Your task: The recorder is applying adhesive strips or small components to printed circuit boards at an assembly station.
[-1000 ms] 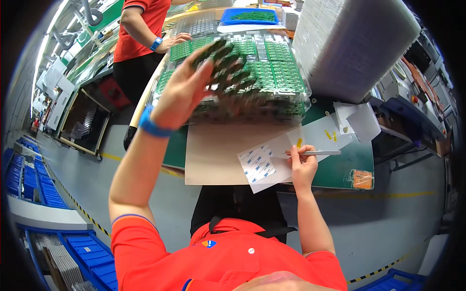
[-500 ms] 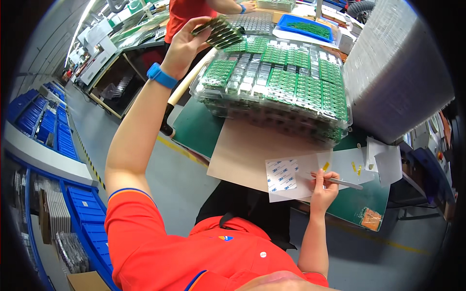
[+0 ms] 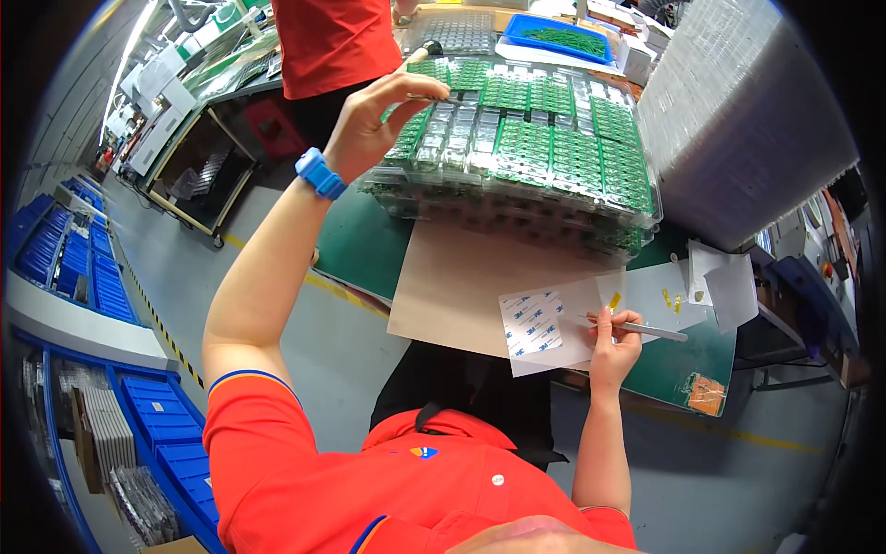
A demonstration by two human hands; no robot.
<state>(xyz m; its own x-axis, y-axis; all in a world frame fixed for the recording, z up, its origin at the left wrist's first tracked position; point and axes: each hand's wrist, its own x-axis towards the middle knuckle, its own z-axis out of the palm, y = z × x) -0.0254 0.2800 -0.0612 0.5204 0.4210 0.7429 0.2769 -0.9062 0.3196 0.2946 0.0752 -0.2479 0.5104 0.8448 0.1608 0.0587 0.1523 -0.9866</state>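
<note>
My left hand [image 3: 380, 122], with a blue watch on its wrist, reaches out to the far left corner of a stack of clear trays [image 3: 517, 148] filled with green circuit boards. Its fingers pinch the top tray's edge. My right hand [image 3: 614, 346] rests on the near part of the green bench mat and holds metal tweezers [image 3: 646, 330] pointing right. It sits beside a white sheet of adhesive pads [image 3: 544, 325] that lies on a brown cardboard sheet [image 3: 461, 286]. Small yellow tape pieces [image 3: 669, 299] lie on a white sheet to the right.
Another person in a red shirt [image 3: 332, 42] stands at the bench's far left. A tall stack of white foam trays [image 3: 748, 129] rises at the right. A blue bin of green parts [image 3: 563, 39] sits at the back. Blue crates [image 3: 65, 258] line the floor on the left.
My left hand has come down from holding a tray up in the air to the corner of the tray stack. My right hand stays by the white sheet with the tweezers.
</note>
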